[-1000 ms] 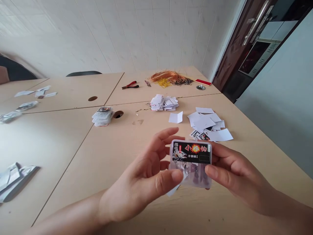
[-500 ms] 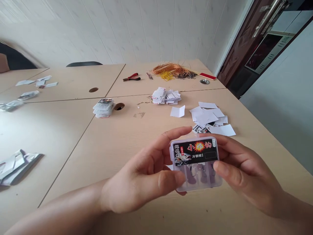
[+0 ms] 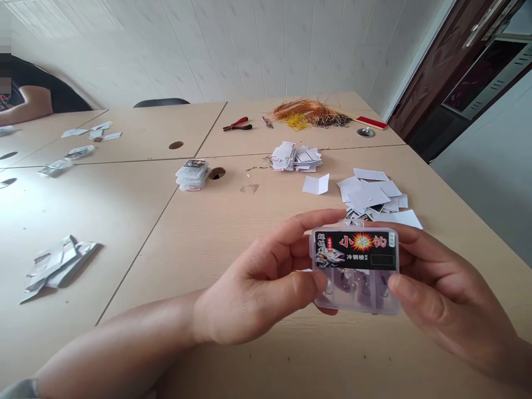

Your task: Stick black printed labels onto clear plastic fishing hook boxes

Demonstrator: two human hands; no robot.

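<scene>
Between both hands I hold a small clear plastic fishing hook box (image 3: 356,291) above the table, its black label toward me. Through the lid, dark hooks show in separate compartments. My left hand (image 3: 266,282) is closed on the box's left side, thumb on the front. On the right side, my right hand (image 3: 443,291) grips it too, thumb near the lower right corner and fingers behind. Just beyond the box lies a loose pile of white cards (image 3: 369,194), some with black printing showing.
A stack of similar boxes (image 3: 193,175) stands beside a table hole (image 3: 216,173). Farther back are card piles (image 3: 296,157), red-handled pliers (image 3: 238,124) and a bundle of orange line (image 3: 305,111). Silvery packets (image 3: 62,266) lie at left. Another person's arm (image 3: 31,104) rests at the far left.
My view has turned slightly left, so the table things appear farther right. The box is a little more level; both hands still hold it.
</scene>
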